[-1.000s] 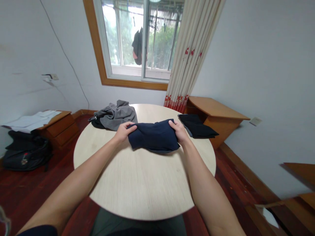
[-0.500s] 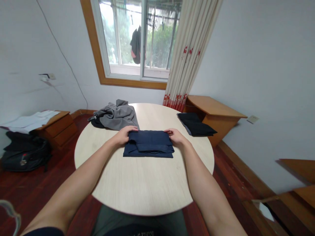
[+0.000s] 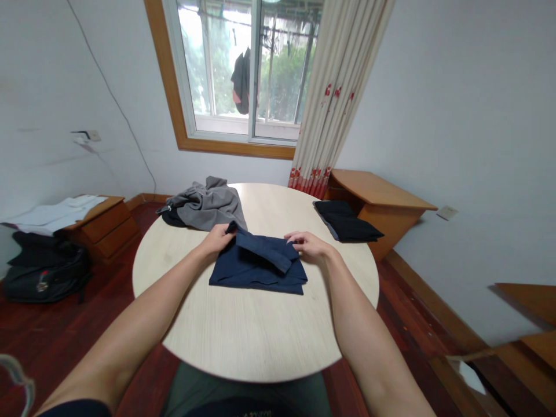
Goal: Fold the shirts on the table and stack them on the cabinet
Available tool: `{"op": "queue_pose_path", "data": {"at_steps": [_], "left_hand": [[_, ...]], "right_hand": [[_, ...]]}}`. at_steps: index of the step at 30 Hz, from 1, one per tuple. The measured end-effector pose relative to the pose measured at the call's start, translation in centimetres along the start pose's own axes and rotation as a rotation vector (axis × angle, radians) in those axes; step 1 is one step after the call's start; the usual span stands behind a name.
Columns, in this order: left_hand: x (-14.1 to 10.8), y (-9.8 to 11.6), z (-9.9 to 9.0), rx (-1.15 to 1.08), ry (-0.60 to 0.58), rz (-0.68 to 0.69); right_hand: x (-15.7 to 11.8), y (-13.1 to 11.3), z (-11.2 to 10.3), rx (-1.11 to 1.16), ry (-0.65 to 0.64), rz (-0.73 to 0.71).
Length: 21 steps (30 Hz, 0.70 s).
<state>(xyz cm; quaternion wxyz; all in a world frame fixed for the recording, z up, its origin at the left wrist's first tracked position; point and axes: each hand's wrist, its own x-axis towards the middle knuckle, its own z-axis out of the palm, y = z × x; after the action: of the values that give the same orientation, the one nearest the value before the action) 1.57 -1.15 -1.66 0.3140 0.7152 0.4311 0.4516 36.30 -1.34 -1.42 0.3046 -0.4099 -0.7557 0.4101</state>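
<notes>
A folded navy garment (image 3: 256,278) lies on the round table in front of me, its upper layer lifted and slanting, with a stiff band-like strip across it. My left hand (image 3: 218,237) pinches the far left corner of that layer, holding it raised off the rest. At the far right corner, my right hand (image 3: 309,243) has its fingers apart, the tips touching the cloth. Which kind of garment it is, I cannot tell.
A crumpled grey garment (image 3: 212,205) lies at the table's far left. Folded black clothing (image 3: 347,221) rests at the right edge. Beyond stands a wooden desk (image 3: 382,188). A black bag (image 3: 43,266) sits on the floor at left, by a wooden cabinet (image 3: 108,226).
My left hand has lifted the garment's upper layer, and the strip now slants down to the right. The garment's near edge has come slightly closer to me. My right hand's fingers have loosened.
</notes>
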Motion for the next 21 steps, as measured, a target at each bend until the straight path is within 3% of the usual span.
{"op": "queue_pose_path", "data": {"at_steps": [2, 6, 8, 11, 14, 17, 21], "left_hand": [[0.3, -0.1, 0.2, -0.182, 0.115, -0.075], [0.9, -0.6, 0.3, -0.417, 0.314, -0.144], [1.0, -0.9, 0.0, -0.349, 0.402, -0.147], [0.7, -0.8, -0.6, -0.001, 0.43, -0.066], [0.0, 0.3, -0.4, 0.301, 0.26, 0.132], [-0.7, 1.7, 1.0, 0.417, -0.029, 0.287], [-1.4, 2.9, 3.2, 0.493, -0.375, 0.33]], "right_hand": [[0.7, 0.0, 0.4, 0.096, 0.061, -0.031], [1.8, 0.9, 1.0, 0.038, 0.422, 0.039], [1.8, 1.5, 1.2, -0.087, 0.527, 0.121], [1.6, 1.8, 1.3, -0.168, 0.551, 0.137], [1.6, 0.9, 1.9, -0.159, 0.452, 0.036], [1.8, -0.7, 3.5, -0.195, 0.251, -0.071], [2.2, -2.4, 6.0, -0.293, 0.003, -0.19]]}}
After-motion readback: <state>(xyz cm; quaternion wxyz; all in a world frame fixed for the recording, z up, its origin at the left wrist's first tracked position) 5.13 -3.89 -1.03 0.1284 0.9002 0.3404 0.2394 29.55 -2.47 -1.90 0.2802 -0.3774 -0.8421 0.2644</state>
